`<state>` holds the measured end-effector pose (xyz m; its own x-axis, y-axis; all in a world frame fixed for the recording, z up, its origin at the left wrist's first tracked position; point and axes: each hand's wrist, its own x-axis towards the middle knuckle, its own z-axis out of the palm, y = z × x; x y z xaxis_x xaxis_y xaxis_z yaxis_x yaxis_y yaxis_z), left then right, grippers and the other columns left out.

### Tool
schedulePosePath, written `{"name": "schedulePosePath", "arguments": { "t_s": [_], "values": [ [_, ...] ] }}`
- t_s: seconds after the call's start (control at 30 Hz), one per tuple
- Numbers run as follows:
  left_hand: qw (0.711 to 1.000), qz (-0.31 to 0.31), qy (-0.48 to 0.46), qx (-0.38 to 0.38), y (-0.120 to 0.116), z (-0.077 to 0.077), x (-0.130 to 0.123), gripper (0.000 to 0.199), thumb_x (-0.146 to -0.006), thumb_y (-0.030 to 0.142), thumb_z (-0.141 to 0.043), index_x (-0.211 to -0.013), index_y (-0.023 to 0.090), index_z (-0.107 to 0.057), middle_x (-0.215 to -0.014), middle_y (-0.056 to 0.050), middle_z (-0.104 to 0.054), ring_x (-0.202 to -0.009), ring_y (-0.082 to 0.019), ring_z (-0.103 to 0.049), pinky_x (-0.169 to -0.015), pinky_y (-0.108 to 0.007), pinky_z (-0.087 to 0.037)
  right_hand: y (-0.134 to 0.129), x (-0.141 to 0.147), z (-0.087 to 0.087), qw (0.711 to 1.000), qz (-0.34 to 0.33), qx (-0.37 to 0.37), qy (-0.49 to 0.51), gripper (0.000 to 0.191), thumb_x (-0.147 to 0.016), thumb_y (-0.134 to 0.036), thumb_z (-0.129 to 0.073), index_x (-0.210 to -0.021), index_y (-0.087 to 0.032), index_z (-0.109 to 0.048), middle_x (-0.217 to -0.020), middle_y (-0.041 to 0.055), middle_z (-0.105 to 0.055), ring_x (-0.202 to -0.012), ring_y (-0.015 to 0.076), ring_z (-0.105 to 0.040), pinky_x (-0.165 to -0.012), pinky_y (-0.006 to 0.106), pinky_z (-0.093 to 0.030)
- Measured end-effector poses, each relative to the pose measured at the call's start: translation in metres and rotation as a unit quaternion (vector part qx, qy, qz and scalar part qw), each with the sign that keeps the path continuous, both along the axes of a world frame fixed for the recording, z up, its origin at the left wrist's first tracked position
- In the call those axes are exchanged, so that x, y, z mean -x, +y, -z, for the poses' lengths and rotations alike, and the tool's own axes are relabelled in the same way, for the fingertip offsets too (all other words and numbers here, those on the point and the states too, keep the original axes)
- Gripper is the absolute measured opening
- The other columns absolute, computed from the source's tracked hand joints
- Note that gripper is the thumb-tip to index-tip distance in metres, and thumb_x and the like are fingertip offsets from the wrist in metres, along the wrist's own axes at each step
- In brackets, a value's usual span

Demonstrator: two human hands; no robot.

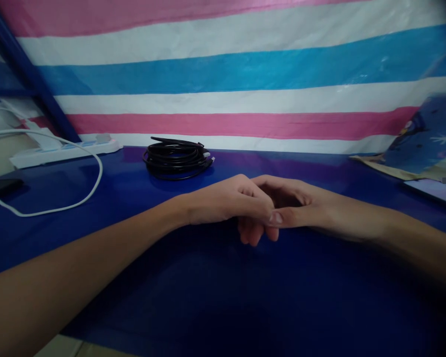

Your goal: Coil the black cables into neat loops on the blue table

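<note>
Over the middle of the dark blue table [223, 292], my two hands touch each other. My left hand [232, 201] is closed, its fingers curled inward, and whether anything lies inside them is hidden. My right hand [293, 203] wraps its fingers round behind the left one, with its thumb resting against the left hand's fingers. A coil of black cable [176, 158] lies on the table just beyond my left hand.
A white power strip [67, 151] with plugs sits at the back left, and a white cord [96, 173] loops beside it. A dark object [2, 188] lies at the left edge. At right are a phone-like device [436, 191] and a blue patterned item [431, 136]. Striped sheeting [245, 72] hangs behind.
</note>
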<state>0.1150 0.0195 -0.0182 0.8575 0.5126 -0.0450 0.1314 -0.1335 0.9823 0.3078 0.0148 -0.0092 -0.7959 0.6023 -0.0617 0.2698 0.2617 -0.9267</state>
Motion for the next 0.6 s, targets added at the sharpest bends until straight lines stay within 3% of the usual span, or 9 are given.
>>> {"name": "schedulePosePath", "arguments": {
  "t_s": [0.23,0.6],
  "values": [
    [1.000,-0.001,0.018,0.019,0.0015,-0.0011,-0.0015,0.018,-0.078,0.027,-0.061,-0.068,0.013,-0.068,-0.055,0.001,-0.062,-0.054,-0.008,-0.059,-0.060,-0.020,-0.046,-0.0033,0.0015,-0.0022,1.000,-0.005,0.012,0.005,0.044,-0.085,-0.033,-0.062,-0.123,-0.015,-0.049,-0.100,0.0057,-0.068,-0.082,0.0132,-0.063,-0.073,0.027,-0.047],
    [0.999,-0.014,0.023,0.037,0.0024,0.0041,-0.0053,0.012,-0.068,0.013,-0.056,-0.066,0.013,-0.067,-0.061,0.002,-0.065,-0.055,-0.007,-0.060,-0.055,-0.017,-0.048,-0.0081,0.0061,-0.0008,0.999,0.003,0.042,0.011,0.036,-0.086,-0.020,-0.055,-0.121,-0.014,-0.049,-0.095,0.0053,-0.069,-0.081,0.0133,-0.064,-0.069,0.025,-0.047]
  ]
}}
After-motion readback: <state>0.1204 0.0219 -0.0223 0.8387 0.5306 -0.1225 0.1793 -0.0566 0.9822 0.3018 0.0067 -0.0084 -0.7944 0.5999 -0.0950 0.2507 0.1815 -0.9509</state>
